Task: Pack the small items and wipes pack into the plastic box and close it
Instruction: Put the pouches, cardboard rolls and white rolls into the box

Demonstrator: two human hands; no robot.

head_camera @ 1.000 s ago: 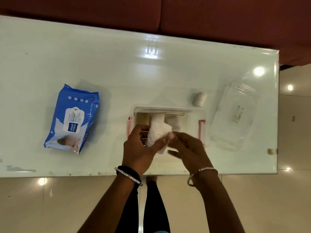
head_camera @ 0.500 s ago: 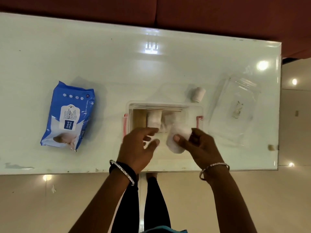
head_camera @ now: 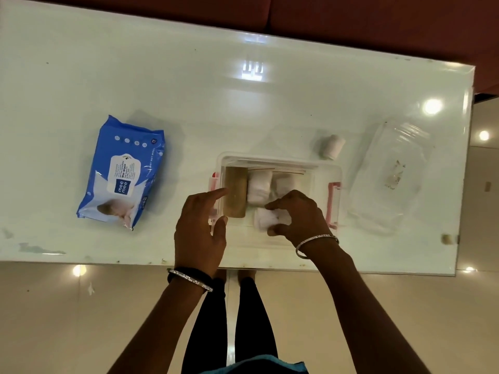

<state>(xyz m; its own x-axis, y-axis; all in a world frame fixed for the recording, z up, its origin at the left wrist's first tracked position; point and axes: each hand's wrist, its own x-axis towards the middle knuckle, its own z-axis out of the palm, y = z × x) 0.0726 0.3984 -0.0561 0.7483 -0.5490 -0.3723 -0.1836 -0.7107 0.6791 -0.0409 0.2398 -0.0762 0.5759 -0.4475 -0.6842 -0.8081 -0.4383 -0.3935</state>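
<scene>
Gripping a small white bundle (head_camera: 266, 220) inside the clear plastic box (head_camera: 328, 172), the right hand (head_camera: 299, 215) pinches it between thumb and fingers. Beside it, the left hand (head_camera: 201, 228) rests open-fingered against the box's pink-latched wall. Well left of that hand lies the blue wipes pack (head_camera: 121, 172), reading "mee mee" and "Wet Wipes". Beyond the right hand lies a white roll (head_camera: 332, 147), with the clear lid (head_camera: 391, 176) to that hand's right.

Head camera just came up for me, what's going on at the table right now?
A person is packing a clear plastic box. The right hand holds a small white bundle down inside it, beside a brown item and other white rolls already in. The left hand is open at the box's left end. The blue wipes pack, one white roll and the clear lid lie on the table.
</scene>
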